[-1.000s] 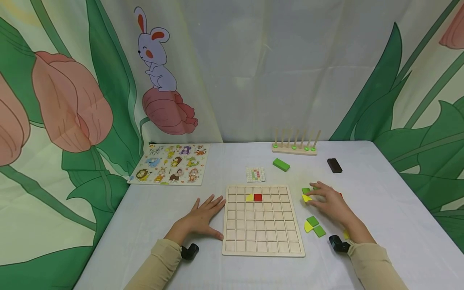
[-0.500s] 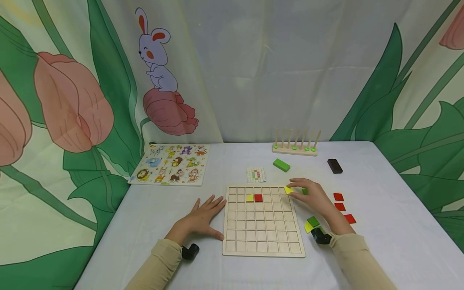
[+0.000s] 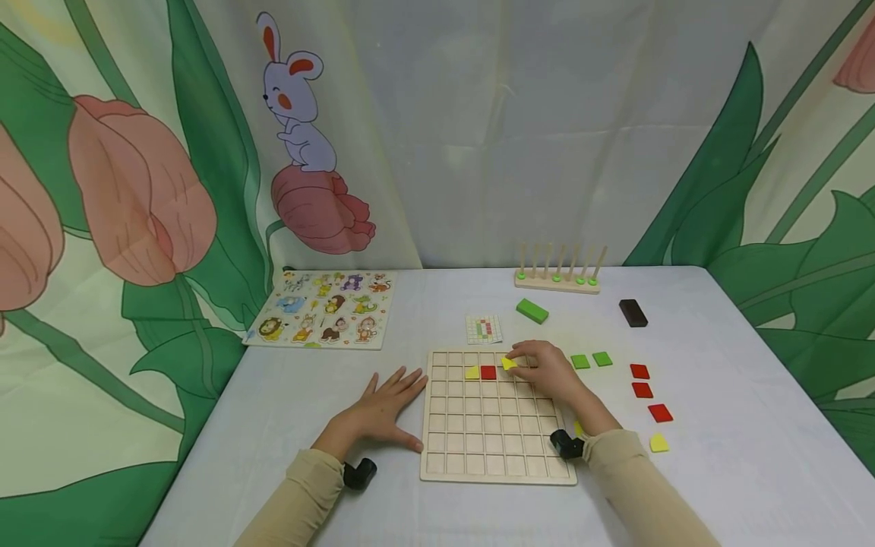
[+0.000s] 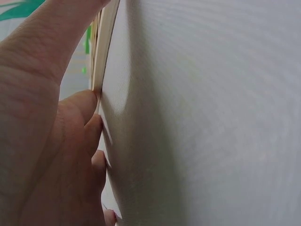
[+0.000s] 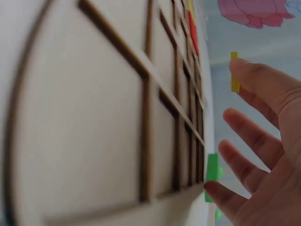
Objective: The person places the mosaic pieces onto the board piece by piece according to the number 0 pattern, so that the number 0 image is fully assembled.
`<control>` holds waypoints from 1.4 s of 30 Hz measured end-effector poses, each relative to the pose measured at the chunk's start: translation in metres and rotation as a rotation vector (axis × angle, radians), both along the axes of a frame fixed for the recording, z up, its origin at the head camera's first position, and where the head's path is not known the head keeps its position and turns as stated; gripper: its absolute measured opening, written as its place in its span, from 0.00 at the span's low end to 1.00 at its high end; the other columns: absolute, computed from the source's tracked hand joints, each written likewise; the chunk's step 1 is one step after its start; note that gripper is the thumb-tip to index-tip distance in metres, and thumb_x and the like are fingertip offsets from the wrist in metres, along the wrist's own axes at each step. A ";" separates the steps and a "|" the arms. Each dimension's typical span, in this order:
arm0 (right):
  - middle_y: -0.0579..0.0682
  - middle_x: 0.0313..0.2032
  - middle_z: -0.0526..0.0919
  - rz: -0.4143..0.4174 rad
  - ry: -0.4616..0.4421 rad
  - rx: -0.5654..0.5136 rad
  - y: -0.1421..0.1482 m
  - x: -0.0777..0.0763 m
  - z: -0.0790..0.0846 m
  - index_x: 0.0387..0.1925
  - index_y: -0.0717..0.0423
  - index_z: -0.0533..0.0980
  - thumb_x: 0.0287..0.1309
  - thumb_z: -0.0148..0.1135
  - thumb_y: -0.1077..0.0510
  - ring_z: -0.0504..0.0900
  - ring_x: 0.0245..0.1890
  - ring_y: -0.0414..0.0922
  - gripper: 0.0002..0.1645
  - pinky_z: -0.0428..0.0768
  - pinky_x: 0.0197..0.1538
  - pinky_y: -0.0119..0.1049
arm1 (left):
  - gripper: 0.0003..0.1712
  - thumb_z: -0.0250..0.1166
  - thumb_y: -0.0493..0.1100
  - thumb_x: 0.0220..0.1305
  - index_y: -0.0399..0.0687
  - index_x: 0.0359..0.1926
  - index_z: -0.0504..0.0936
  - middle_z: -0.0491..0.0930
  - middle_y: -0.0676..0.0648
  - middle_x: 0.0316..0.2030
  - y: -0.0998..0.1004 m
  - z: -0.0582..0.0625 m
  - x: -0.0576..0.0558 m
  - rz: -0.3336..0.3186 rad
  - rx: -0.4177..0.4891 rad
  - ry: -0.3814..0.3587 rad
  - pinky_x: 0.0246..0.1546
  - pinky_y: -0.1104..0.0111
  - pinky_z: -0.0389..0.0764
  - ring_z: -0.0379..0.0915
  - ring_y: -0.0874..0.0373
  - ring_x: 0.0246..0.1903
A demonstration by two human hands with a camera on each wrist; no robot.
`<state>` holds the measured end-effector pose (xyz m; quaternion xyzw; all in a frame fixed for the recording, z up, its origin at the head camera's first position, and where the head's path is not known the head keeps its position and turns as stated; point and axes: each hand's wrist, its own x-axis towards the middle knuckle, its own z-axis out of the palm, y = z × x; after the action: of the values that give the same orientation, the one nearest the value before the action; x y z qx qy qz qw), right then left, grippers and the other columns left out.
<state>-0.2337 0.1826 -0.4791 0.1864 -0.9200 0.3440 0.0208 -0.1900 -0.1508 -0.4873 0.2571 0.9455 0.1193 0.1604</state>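
My right hand (image 3: 550, 372) pinches a yellow tile (image 3: 508, 364) between thumb and index finger, over the upper part of the wooden grid board (image 3: 499, 444). In the right wrist view the tile (image 5: 234, 77) shows edge-on at the fingertips, while the other fingers are spread. Seated side by side in the board's second row are a yellow tile (image 3: 472, 373) and a red tile (image 3: 488, 372), just left of the held one. My left hand (image 3: 379, 412) rests on the table with fingers spread, thumb and fingertips at the board's left edge (image 4: 104, 47).
Right of the board lie green tiles (image 3: 580, 362), red tiles (image 3: 642, 390) and a yellow tile (image 3: 659, 442). Behind it are a pattern card (image 3: 484, 330), a green block (image 3: 532, 311), a black block (image 3: 633, 313) and a peg rack (image 3: 557, 282). An animal picture board (image 3: 321, 311) lies back left.
My right hand has picked up the yellow tile from the loose tiles at the right and carried it left over the board. The left hand has stayed in place.
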 end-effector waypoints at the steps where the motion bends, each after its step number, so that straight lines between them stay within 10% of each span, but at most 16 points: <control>1: 0.60 0.53 0.81 0.004 0.008 0.010 -0.001 -0.001 -0.002 0.42 0.56 0.83 0.51 0.69 0.56 0.73 0.59 0.61 0.15 0.69 0.61 0.58 | 0.67 0.66 0.76 0.38 0.60 0.74 0.45 0.42 0.55 0.75 0.000 0.000 0.000 -0.001 -0.005 0.001 0.69 0.39 0.35 0.33 0.49 0.75; 42: 0.59 0.54 0.79 0.005 0.049 0.153 -0.016 0.002 -0.004 0.43 0.53 0.84 0.50 0.69 0.56 0.67 0.62 0.63 0.16 0.65 0.63 0.60 | 0.67 0.66 0.76 0.37 0.60 0.74 0.46 0.44 0.55 0.75 0.000 0.000 0.000 -0.004 0.011 0.021 0.68 0.36 0.38 0.35 0.48 0.75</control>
<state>-0.2321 0.1664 -0.4832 0.1979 -0.9425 0.2678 0.0282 -0.1899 -0.1507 -0.4871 0.2610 0.9459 0.1218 0.1495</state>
